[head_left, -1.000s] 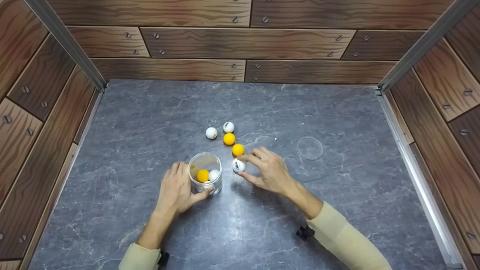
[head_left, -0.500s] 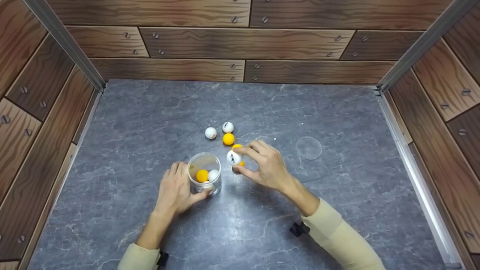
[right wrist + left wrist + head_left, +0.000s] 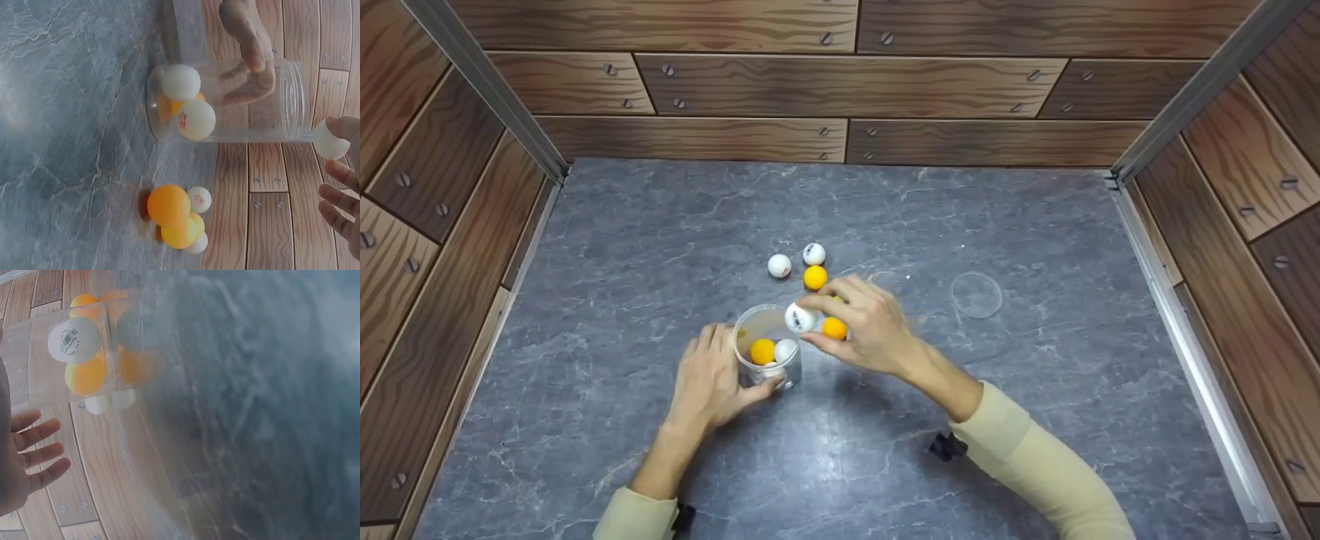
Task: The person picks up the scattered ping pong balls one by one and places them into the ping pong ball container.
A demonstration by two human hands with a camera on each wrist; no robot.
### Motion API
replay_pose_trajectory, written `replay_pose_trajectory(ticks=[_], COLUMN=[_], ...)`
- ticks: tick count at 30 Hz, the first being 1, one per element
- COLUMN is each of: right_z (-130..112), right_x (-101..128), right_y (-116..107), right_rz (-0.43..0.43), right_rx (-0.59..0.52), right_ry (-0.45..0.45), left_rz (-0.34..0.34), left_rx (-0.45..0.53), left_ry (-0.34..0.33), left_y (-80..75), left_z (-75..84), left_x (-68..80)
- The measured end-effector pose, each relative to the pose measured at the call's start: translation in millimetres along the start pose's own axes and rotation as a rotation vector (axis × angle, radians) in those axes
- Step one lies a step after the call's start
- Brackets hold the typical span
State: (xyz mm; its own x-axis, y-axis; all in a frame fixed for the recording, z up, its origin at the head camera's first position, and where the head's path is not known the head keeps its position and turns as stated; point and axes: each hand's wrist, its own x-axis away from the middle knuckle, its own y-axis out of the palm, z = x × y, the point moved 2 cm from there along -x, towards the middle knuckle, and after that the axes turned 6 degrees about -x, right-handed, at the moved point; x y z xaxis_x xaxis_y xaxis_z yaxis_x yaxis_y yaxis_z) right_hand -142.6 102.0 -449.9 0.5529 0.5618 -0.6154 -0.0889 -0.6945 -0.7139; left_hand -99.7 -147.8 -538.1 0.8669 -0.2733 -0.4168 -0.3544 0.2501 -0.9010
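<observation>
My left hand [image 3: 709, 379] holds a clear plastic jar [image 3: 796, 375], fingers along its left side and thumb across the near side. Its fingers [image 3: 45, 461] also show in the left wrist view. Inside the jar lie an orange ping-pong ball [image 3: 762, 351] and two white ones [image 3: 181, 82]. My right hand [image 3: 870, 322] pinches a printed white ping-pong ball [image 3: 799, 318] between thumb and fingertips, overlapping the jar's right rim in the head view. In the right wrist view this held ball [image 3: 329, 140] is at mouth height, just outside the rim.
Loose on the grey marbled table [image 3: 660, 225] are two white balls [image 3: 779, 265] and several orange ones [image 3: 815, 277]. One orange ball is mostly hidden behind my right hand. A clear round lid [image 3: 976, 295] lies to the right. Wood-patterned walls [image 3: 840, 86] enclose the back and sides.
My right hand has lifted the white ball off the table and carried it left to the jar's rim, uncovering an orange ball. My left hand and the jar stay in place.
</observation>
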Motion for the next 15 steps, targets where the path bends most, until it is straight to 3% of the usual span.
replay_pose_trajectory(ticks=[7,15], right_z=[-5,-9], right_x=[-5,-7], right_y=[13,23], right_rz=[-0.04,-0.049], right_rx=[-0.005,-0.006], right_ry=[-0.023,-0.056], left_rz=[0.008,-0.027], left_rx=[-0.012,-0.009], left_ry=[0.011,-0.013], left_y=[-0.3,-2.2], left_z=[-0.2,1.2], left_x=[-0.1,-1.0])
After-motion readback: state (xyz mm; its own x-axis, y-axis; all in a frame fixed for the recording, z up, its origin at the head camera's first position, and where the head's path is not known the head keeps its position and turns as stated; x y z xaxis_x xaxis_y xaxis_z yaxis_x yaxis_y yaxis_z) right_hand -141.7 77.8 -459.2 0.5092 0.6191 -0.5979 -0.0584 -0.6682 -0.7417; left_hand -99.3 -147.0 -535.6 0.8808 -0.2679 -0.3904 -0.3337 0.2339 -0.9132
